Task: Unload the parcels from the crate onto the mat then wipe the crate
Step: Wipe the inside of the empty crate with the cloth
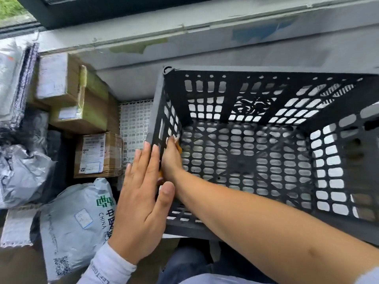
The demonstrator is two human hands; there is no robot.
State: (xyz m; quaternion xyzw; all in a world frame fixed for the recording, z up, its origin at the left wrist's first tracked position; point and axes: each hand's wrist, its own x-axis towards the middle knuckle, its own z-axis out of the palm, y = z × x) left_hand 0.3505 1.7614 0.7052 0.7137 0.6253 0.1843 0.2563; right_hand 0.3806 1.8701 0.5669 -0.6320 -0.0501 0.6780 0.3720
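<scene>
Bracing the dark perforated plastic crate (246, 160) outside its left wall, left hand (143, 193) lies flat, fingers straight; right hand (171, 158) inside that wall pinches an orange-and-white cloth (178, 142).

A parcel-handling corner, such as a courier pickup point or small mailroom, set on the floor under a window: labelled cardboard boxes (82, 111) and grey mailer bags (75, 226) (one printed with a China Post logo) lie piled beside a black lattice crate (266, 111) on a white grid mat (135, 121), against a scuffed painted wall (225, 44)
</scene>
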